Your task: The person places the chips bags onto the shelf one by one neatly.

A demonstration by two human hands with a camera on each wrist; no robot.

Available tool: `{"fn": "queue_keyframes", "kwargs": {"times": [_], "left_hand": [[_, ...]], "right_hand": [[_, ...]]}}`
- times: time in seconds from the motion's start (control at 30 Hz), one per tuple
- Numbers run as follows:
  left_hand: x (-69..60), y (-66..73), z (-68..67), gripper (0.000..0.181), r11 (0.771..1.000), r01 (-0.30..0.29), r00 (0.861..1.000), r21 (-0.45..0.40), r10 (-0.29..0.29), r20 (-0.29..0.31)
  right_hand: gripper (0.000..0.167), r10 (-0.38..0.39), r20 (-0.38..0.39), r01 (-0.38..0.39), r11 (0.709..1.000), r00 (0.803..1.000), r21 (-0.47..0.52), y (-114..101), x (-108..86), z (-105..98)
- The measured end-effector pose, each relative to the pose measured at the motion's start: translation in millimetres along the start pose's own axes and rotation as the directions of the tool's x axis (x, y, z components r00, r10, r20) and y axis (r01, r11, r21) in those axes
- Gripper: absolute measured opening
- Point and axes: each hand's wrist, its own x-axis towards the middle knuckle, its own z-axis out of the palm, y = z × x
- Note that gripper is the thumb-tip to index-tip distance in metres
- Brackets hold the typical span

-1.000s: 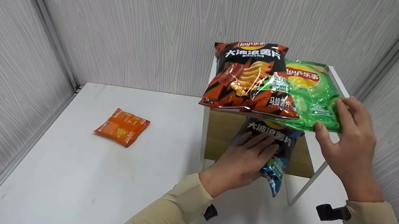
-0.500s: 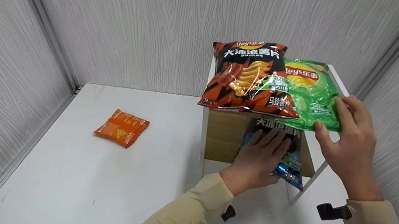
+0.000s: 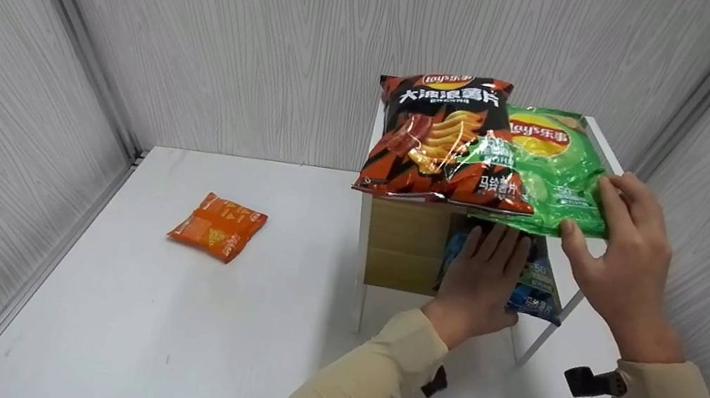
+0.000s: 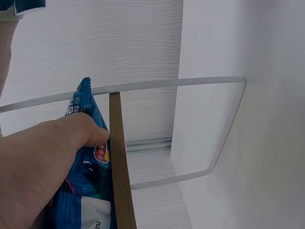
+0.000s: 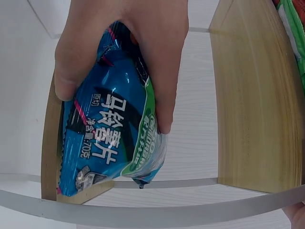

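A blue-black bag of chips [image 3: 537,285] lies partly inside the lower wooden compartment of a small rack [image 3: 363,243]. My left hand [image 3: 482,276] holds it there, fingers extended over its front in the head view. Its thumb presses the bag's side in the left wrist view, close to the wooden board [image 4: 121,167]. Thumb and fingers straddle the blue chips [image 5: 109,119] in the right wrist view. At the rack's front right corner, my right hand [image 3: 635,254] grips the edge beside a green bag of chips [image 3: 564,182]; the rail under its fingers is partly hidden.
A black-red bag of chips [image 3: 449,143] lies atop the rack, overlapping the green one. Farther left, an orange snack bag [image 3: 219,227] lies on the white table [image 3: 96,300]. Pale panelled walls [image 3: 267,35] enclose the back and sides.
My left hand has moved right and farther in with the blue chips, which now sit deeper in the lower compartment. My right hand stays at the corner.
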Motion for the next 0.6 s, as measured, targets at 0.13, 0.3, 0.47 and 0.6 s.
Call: {"fn": "queue_keyframes", "kwargs": {"times": [0.13,0.3,0.47,0.6], "left_hand": [[1.5,2.9,0.7,0.102,1.000,0.018,1.000,0.007,-0.017,-0.024],[4.5,8.3,2.8,0.104,0.999,0.033,0.999,0.036,-0.032,-0.041],[7.6,13.9,2.6,0.106,0.997,0.051,0.998,0.060,-0.049,-0.041],[9.9,15.7,-0.3,0.108,0.996,0.066,0.997,0.066,-0.064,-0.037]], "right_hand": [[0.065,0.001,0.005,-0.001,1.000,1.000,-0.008,0.3,-0.1,-0.4],[0.065,-0.007,-0.007,0.007,1.000,1.000,-0.011,2.0,-2.7,0.8],[0.065,-0.019,-0.022,0.019,1.000,1.000,-0.011,2.3,-3.3,1.4],[0.065,-0.024,-0.020,0.024,1.000,1.000,-0.015,0.9,-0.5,1.1]]}}
